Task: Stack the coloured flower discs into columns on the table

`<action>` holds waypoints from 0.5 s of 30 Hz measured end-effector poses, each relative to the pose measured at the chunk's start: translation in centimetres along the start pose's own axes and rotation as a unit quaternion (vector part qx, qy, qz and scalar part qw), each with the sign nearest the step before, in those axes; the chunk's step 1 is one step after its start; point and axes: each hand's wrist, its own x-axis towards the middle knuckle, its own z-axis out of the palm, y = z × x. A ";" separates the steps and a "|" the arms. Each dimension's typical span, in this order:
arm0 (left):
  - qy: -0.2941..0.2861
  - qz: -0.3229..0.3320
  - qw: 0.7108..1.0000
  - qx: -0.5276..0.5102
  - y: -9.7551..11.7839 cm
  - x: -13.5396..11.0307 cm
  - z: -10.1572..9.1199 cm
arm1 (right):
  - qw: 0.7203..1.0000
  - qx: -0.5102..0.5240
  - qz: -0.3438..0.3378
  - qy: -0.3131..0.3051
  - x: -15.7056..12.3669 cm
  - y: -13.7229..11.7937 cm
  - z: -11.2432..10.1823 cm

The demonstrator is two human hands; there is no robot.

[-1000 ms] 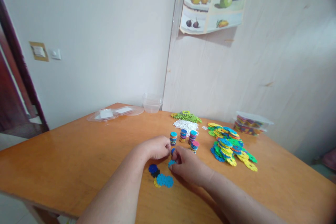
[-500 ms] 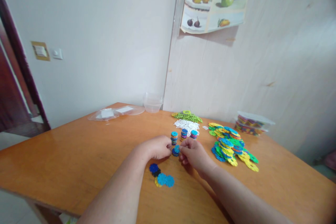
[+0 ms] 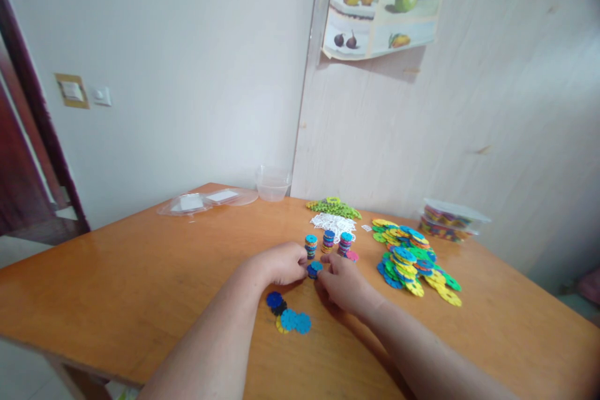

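Observation:
A low stack of blue notched plastic discs (image 3: 314,270) lies on the table between my hands. My left hand (image 3: 287,264) is closed at its left side, fingertips curled against or right beside it; what they hold, if anything, is hidden. At the stack's right, my right hand (image 3: 345,281) has thumb and forefinger apart, with no disc visible between them. Behind stand three taller disc stacks: a left one (image 3: 310,246), a middle one (image 3: 329,240) and a right one (image 3: 345,243). A pink disc (image 3: 352,256) shows beside the right stack, partly behind my right hand.
Loose blue, black and yellow discs (image 3: 289,319) lie in front. A heap of mixed discs (image 3: 407,259) is at right. White pieces (image 3: 332,225), green pieces (image 3: 334,208), a clear bowl (image 3: 272,184), clear lids (image 3: 206,201) and a filled container (image 3: 447,222) stand farther back.
The blue disc that my right hand pinched now lies on the low stack. That hand's fingers have parted and shifted slightly, uncovering the pink disc. My left hand has barely moved.

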 end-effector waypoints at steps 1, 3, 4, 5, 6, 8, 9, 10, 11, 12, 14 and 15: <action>0.002 0.002 1.000 0.002 0.0 0.0 0.0 | 1.000 -0.007 -0.007 -0.011 0.0 0.1 0.0; 0.007 0.002 1.000 0.007 0.0 0.1 0.1 | 0.999 -0.013 -0.016 -0.025 0.0 0.1 0.1; 0.008 0.000 1.000 0.008 0.0 0.1 0.1 | 0.999 -0.013 -0.017 -0.025 0.0 0.0 0.1; 0.010 -0.002 1.000 0.009 0.1 0.1 0.1 | 1.000 -0.009 -0.017 -0.022 -0.1 0.0 0.1; 0.013 -0.004 1.000 0.010 0.1 0.1 0.1 | 1.000 -0.003 -0.018 -0.020 -0.2 -0.1 0.1; 0.016 -0.008 1.000 0.014 0.1 0.1 0.2 | 1.000 0.011 -0.017 -0.019 -0.3 -0.2 0.2; 0.017 -0.009 1.000 0.015 0.1 0.1 0.2 | 1.000 0.017 -0.015 -0.020 -0.4 -0.3 0.2; 0.017 -0.009 1.000 0.016 0.1 0.1 0.2 | 1.000 0.020 -0.012 -0.019 -0.4 -0.3 0.2; 0.015 -0.010 1.000 0.015 0.1 0.1 0.2 | 1.000 0.019 -0.012 -0.017 -0.4 -0.4 0.2; 0.014 -0.010 1.000 0.012 0.1 0.1 0.2 | 1.000 0.013 -0.015 -0.011 -0.4 -0.4 0.2; 0.011 -0.009 1.000 0.007 0.0 0.2 0.2 | 0.999 -0.020 -0.036 0.004 -0.4 -0.4 0.0; 0.009 -0.009 1.000 0.005 0.0 0.2 0.3 | 0.998 -0.044 -0.052 0.009 -0.3 -0.4 -0.1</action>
